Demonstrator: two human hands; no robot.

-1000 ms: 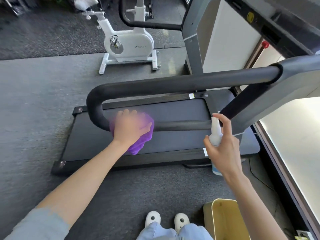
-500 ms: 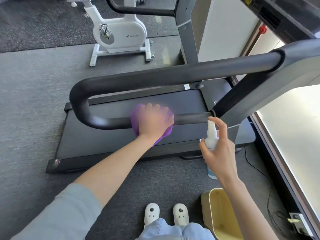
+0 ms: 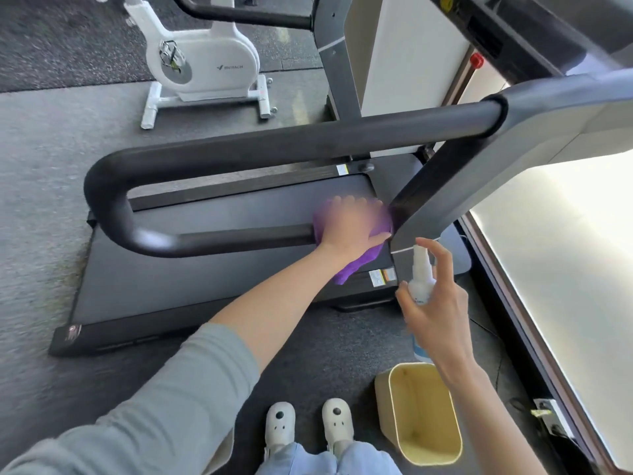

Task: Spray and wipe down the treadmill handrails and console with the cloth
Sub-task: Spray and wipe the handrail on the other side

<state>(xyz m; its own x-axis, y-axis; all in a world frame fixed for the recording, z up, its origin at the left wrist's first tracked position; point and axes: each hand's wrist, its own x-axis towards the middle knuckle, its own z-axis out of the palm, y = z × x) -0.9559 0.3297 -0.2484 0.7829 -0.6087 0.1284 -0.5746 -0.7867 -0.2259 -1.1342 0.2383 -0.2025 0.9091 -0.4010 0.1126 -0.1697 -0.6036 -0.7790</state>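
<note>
Wiping lower handrail, axis 9-to-3 o'clock: purple cloth gripped around bar by left hand. Spray bottle clasped by right hand, at 4 o'clock from cloth.

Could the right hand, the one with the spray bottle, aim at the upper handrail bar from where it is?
Probably yes. The right hand holds the spray bottle upright just below the upper handrail bar, with nothing between them. The left hand and purple cloth are on the lower bar, out of the way.
</note>
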